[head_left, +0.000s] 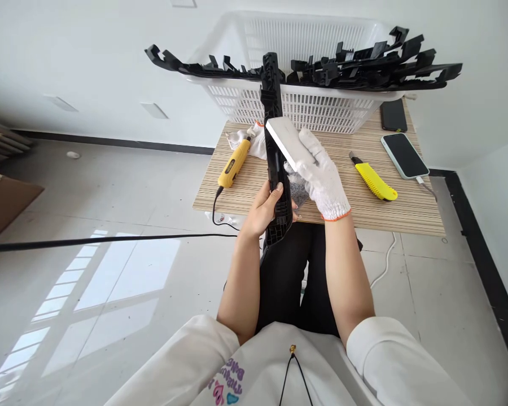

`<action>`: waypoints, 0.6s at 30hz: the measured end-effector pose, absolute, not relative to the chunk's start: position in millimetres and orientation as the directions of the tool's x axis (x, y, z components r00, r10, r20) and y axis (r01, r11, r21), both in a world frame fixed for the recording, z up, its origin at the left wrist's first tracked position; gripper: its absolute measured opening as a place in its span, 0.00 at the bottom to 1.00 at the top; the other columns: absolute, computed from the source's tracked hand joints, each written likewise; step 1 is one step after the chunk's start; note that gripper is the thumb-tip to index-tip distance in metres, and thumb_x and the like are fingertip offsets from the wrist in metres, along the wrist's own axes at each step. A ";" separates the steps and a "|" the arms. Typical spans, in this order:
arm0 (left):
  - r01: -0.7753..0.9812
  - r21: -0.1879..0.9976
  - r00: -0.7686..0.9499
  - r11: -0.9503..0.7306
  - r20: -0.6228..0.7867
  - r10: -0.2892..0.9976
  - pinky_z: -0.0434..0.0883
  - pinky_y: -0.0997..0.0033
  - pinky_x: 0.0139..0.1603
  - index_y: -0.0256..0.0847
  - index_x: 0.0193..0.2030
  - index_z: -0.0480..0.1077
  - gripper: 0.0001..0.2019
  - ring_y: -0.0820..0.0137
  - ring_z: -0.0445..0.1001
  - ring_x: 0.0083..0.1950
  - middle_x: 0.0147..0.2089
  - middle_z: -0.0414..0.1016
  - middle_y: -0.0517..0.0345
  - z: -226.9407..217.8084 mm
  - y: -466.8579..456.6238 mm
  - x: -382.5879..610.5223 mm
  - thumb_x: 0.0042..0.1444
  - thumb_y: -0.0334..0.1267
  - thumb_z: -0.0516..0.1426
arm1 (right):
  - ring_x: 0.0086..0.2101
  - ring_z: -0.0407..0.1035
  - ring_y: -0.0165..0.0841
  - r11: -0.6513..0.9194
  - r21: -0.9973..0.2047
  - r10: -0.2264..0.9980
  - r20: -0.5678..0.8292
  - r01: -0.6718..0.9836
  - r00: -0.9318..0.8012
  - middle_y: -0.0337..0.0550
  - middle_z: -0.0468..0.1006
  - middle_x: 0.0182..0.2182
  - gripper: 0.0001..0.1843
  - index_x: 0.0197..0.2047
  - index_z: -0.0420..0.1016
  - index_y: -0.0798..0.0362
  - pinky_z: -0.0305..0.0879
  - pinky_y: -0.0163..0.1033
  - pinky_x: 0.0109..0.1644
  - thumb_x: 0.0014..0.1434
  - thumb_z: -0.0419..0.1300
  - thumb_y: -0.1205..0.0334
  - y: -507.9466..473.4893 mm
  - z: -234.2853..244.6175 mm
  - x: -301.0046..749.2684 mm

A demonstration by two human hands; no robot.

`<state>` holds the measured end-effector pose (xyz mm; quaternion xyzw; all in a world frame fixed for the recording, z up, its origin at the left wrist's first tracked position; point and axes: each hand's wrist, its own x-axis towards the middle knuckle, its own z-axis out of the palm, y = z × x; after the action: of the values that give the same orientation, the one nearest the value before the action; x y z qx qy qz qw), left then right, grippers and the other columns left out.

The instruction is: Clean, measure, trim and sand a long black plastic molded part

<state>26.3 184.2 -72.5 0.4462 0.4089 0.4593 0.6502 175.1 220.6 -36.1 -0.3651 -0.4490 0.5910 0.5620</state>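
My bare left hand [266, 208] is closed around the lower end of a long black plastic part [273, 124], which stands nearly upright over the table's near edge. My right hand [319, 169], in a white knit glove, grips a white rectangular block [283, 141] and presses it against the right side of the black part. A small grey sheet [298, 192] shows just under the gloved hand.
A white plastic basket [322, 104] at the back of the striped wooden table [389, 203] carries several long black parts across its rim. On the table lie a yellow corded rotary tool [233, 163], a white cloth [254, 141], a yellow utility knife [375, 180] and two phones [403, 153].
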 end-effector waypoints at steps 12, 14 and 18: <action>-0.076 0.994 0.232 0.073 -0.054 0.971 0.75 0.68 0.20 0.45 0.58 0.57 0.25 0.63 0.80 0.26 0.26 0.76 0.61 -71.8 178.9 33.1 0.63 0.59 0.54 | 0.42 0.75 0.33 0.015 -0.946 0.999 0.000 -0.324 0.045 0.41 0.79 0.51 0.27 0.57 0.74 0.44 0.73 0.32 0.34 0.54 0.67 0.53 221.9 -44.4 162.9; -0.076 0.995 0.225 0.059 -0.040 0.973 0.77 0.68 0.21 0.44 0.60 0.55 0.27 0.62 0.81 0.28 0.26 0.77 0.60 -72.2 179.3 32.9 0.63 0.60 0.54 | 0.40 0.74 0.31 0.011 -0.952 0.999 0.027 -0.305 -0.047 0.41 0.79 0.48 0.28 0.56 0.74 0.46 0.72 0.31 0.33 0.51 0.69 0.53 222.0 -44.6 165.4; -0.059 0.998 0.236 0.016 -0.002 0.972 0.79 0.65 0.25 0.43 0.63 0.53 0.29 0.61 0.82 0.31 0.30 0.78 0.58 -75.0 179.7 30.7 0.65 0.59 0.52 | 0.23 0.65 0.24 -0.053 -0.973 0.974 -0.001 -0.223 -0.227 0.34 0.76 0.29 0.29 0.55 0.74 0.49 0.59 0.28 0.19 0.49 0.70 0.57 218.0 -42.7 174.2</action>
<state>30.7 179.7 -75.0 0.5381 0.4241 0.4498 0.5730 174.2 218.0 -42.7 -0.3862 -0.4859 0.6144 0.4871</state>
